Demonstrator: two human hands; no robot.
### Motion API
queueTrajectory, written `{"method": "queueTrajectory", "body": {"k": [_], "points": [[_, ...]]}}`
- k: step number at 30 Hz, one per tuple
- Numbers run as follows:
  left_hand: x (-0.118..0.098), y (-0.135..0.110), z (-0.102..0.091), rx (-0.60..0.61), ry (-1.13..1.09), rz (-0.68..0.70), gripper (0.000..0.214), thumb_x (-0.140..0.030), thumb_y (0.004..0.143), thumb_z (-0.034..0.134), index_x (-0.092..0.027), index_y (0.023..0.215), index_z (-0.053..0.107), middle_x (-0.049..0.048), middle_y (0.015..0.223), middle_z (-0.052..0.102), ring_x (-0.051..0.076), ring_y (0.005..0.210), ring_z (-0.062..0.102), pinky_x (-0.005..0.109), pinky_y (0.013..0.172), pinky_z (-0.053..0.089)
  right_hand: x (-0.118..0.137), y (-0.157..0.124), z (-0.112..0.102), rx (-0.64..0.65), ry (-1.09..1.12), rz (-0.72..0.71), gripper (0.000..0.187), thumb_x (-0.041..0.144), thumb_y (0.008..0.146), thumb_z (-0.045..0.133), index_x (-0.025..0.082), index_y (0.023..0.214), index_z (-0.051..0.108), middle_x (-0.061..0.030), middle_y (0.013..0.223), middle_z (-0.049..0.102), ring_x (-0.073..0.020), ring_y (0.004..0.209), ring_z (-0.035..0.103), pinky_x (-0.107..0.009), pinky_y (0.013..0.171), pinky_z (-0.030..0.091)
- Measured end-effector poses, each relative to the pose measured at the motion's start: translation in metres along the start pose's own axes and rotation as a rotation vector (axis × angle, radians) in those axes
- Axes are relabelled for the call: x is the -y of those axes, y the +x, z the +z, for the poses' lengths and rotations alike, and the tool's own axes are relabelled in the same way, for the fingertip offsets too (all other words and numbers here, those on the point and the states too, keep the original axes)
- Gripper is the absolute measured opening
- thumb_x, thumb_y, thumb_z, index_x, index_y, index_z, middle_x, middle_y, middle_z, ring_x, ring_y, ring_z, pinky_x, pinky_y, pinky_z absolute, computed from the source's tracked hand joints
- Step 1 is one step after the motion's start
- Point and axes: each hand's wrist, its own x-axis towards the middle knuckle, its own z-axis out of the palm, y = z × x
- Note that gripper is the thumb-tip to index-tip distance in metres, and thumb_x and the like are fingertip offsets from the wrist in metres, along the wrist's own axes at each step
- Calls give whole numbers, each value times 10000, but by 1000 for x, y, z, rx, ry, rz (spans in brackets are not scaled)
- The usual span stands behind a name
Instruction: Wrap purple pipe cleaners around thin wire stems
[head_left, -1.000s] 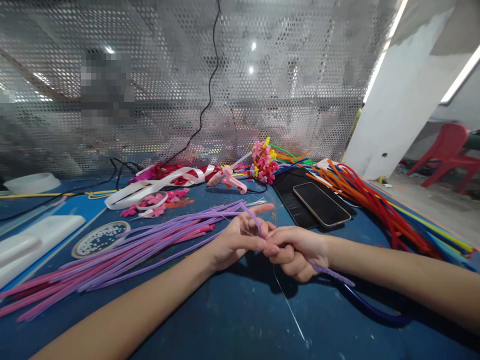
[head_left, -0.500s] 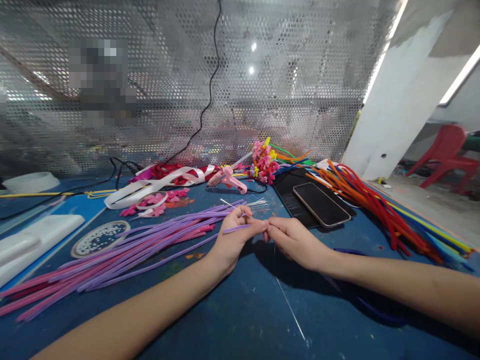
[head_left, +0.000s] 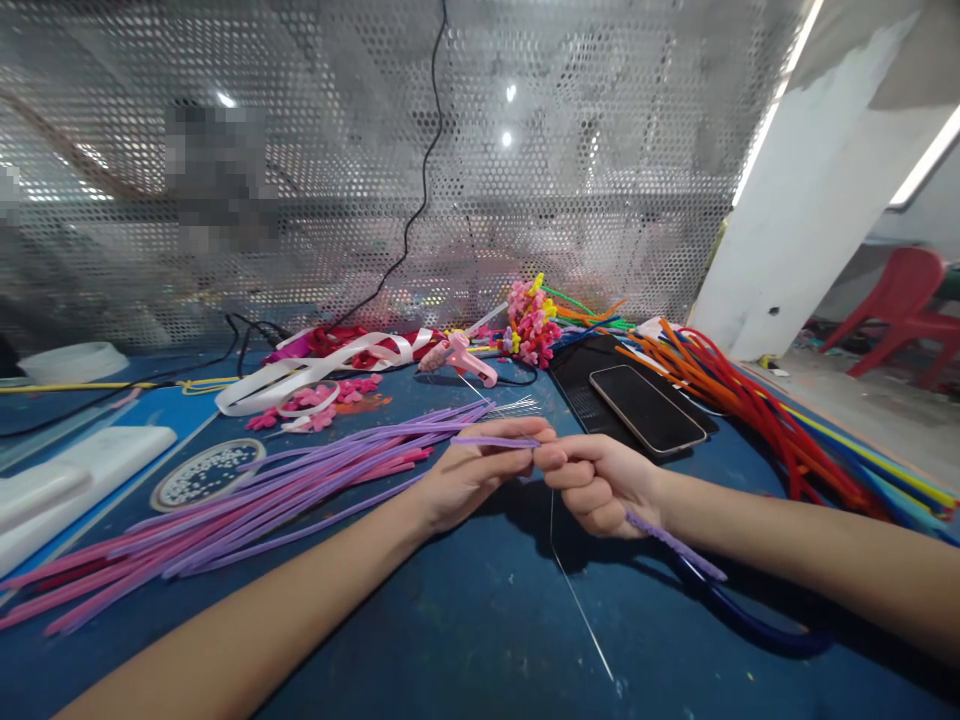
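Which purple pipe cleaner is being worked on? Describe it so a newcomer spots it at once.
On the blue table, look where the left hand and right hand meet at the centre. The purple pipe cleaner runs through both, trailing out below the right fist. Unlike the loose purple bundle lying at the left, it alone is gripped.

Around my left hand (head_left: 465, 475) and right hand (head_left: 600, 480), I see bare table (head_left: 420, 640) open from 6 to 8 o'clock, crossed only by a thin wire (head_left: 579, 607) at 6. A loose purple bundle (head_left: 247, 495) blocks 9 to 10. A glue gun (head_left: 465, 358) blocks 12, a phone (head_left: 646, 408) 1, and orange pipe cleaners (head_left: 750, 420) 2 to 3. The held purple pipe cleaner (head_left: 675, 545) and a dark blue pipe cleaner (head_left: 750, 625) bar 4.
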Motion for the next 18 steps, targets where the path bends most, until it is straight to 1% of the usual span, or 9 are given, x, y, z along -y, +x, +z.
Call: {"method": "queueTrajectory", "body": {"k": [3,5,8,11,15,18], "points": [[-3,1,-5,85,51,-7,314,-219,649,746,-216,960,702,66,994,689,150,779,634,273,728,471,0,-2,1,48,19,40,222,184,873,318,201,653,301,108,459,112,-39,335,-28,-119,258,49],[-5,2,-8,147,71,-13,310,-265,655,746,-200,956,707,74,977,693,144,745,630,261,701,471,0,-2,1,85,22,74,216,184,870,319,197,655,312,107,463,115,-36,333,-30,-123,260,38],[-7,3,-13,214,113,-40,315,-293,658,744,-172,947,712,80,888,712,155,728,635,271,718,475,0,-1,-1,164,39,139,209,193,864,337,193,655,325,103,465,124,-39,327,-14,-132,256,33],[-8,3,-17,276,143,-99,341,-290,653,749,-156,964,707,91,880,719,179,760,650,292,765,477,-1,1,-5,265,53,200,201,180,860,339,188,658,344,98,462,132,-44,315,3,-143,246,42],[-9,3,-19,279,216,-190,255,-247,710,704,-173,954,712,75,888,725,162,762,660,264,773,480,-2,2,-7,353,48,246,200,180,871,323,181,681,386,94,466,138,-50,313,7,-162,245,55],[-10,3,-18,258,264,-168,221,-246,716,697,-191,929,719,61,886,728,155,778,660,245,771,477,-2,2,-6,342,30,243,193,177,873,329,179,693,397,91,471,140,-53,319,7,-167,248,57]]}}
